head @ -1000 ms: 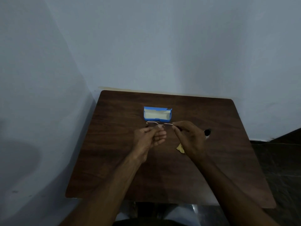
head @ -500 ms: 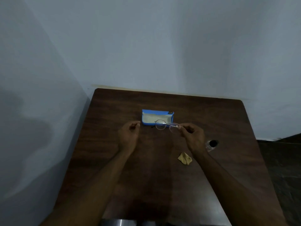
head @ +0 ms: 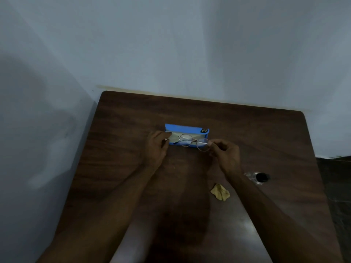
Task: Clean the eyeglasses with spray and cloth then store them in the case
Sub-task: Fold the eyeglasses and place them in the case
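Round thin-rimmed eyeglasses (head: 192,142) hang over the front of an open blue case (head: 187,130) with a pale lining, near the table's middle. My right hand (head: 224,154) pinches the right lens rim. My left hand (head: 156,147) rests at the case's left end, fingers touching its lining and edge. A crumpled yellow cloth (head: 220,192) lies on the table below my right wrist. A small clear spray bottle (head: 258,178) with a black cap lies to the right of that arm.
The dark wooden table (head: 123,168) stands in a corner, with pale walls close behind and on the left. Its right edge drops to a dark floor (head: 340,186). Bare wood shows on both sides of the case.
My hands have parted: the right one carried the eyeglasses up over the case, and the left one let go and reached to the case's left end. The camera moved closer.
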Action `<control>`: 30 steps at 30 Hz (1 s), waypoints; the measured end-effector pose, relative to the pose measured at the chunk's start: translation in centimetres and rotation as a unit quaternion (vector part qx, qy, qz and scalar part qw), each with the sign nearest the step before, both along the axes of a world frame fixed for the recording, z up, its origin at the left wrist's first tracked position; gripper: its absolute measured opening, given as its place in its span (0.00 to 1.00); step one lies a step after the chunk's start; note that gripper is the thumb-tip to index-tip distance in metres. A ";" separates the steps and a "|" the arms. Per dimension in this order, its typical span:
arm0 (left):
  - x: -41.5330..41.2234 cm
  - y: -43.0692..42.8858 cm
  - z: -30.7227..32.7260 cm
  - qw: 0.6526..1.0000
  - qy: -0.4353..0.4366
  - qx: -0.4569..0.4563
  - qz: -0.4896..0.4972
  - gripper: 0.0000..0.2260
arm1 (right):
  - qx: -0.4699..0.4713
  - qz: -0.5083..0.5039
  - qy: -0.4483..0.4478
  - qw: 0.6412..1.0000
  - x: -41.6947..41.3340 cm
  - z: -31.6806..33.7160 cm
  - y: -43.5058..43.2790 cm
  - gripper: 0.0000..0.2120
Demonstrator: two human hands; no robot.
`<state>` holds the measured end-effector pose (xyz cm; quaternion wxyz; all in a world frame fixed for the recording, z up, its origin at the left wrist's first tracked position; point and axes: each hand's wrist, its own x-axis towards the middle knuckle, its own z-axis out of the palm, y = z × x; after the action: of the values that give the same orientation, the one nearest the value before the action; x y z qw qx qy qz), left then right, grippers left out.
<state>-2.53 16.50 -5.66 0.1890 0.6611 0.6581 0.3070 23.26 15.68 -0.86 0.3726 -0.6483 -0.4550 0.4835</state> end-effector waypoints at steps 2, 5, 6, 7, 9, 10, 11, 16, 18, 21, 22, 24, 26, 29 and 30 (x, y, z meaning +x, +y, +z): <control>-0.1 0.5 0.4 1.000 -0.009 -0.008 -0.010 0.05 | -0.013 -0.008 0.005 1.000 -0.3 -0.4 0.7 0.03; -0.2 1.3 1.0 0.999 -0.012 -0.029 -0.029 0.06 | -0.020 -0.024 0.011 0.999 -0.9 -0.8 1.5 0.04; -0.4 1.5 1.3 0.999 -0.012 -0.035 -0.033 0.08 | -0.023 -0.025 0.011 0.999 -1.1 -1.0 1.8 0.04; -0.5 1.8 1.6 0.998 -0.013 -0.039 -0.040 0.11 | -0.026 -0.024 0.009 0.999 -1.2 -1.2 2.0 0.04; -0.8 2.3 2.0 0.996 -0.015 -0.060 -0.059 0.14 | -0.026 -0.020 0.003 0.999 -1.5 -1.5 2.3 0.05; -0.9 2.6 2.0 0.995 -0.010 -0.068 -0.067 0.14 | -0.026 -0.022 0.002 0.999 -1.6 -1.6 2.5 0.05; -1.2 2.9 1.9 0.994 -0.008 -0.080 -0.072 0.13 | -0.027 -0.026 -0.002 0.999 -1.7 -1.8 2.6 0.06; -2.0 4.0 1.6 0.984 -0.026 -0.147 -0.097 0.28 | -0.009 -0.021 -0.051 0.998 -2.1 -2.6 3.7 0.09; -2.1 4.4 1.8 0.980 -0.017 -0.164 -0.111 0.30 | -0.005 -0.005 -0.076 0.997 -2.4 -2.7 4.2 0.08; -2.2 5.1 2.1 0.973 0.006 -0.187 -0.133 0.33 | -0.012 0.046 -0.144 0.988 -2.9 -2.4 5.0 0.05; -2.3 5.2 2.2 0.971 0.011 -0.194 -0.139 0.34 | -0.016 0.063 -0.177 0.982 -3.1 -2.3 5.2 0.06; -2.5 5.5 2.3 0.967 0.019 -0.206 -0.146 0.35 | -0.019 0.094 -0.230 0.969 -3.6 -2.2 5.6 0.08; -2.6 5.6 2.3 0.965 0.025 -0.213 -0.152 0.35 | -0.012 0.121 -0.282 0.952 -3.8 -2.1 5.8 0.09; -2.6 5.3 2.2 0.966 0.024 -0.206 -0.153 0.34 | 0.020 0.164 -0.359 0.919 -3.7 -1.8 5.5 0.09; -2.6 5.2 2.2 0.967 0.019 -0.201 -0.153 0.34 | 0.035 0.174 -0.381 0.908 -3.6 -1.7 5.3 0.09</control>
<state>-5.08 21.71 -3.44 0.3501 0.7078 0.6012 0.1228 19.61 20.96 -2.59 0.1038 -0.6803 -0.6845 0.2408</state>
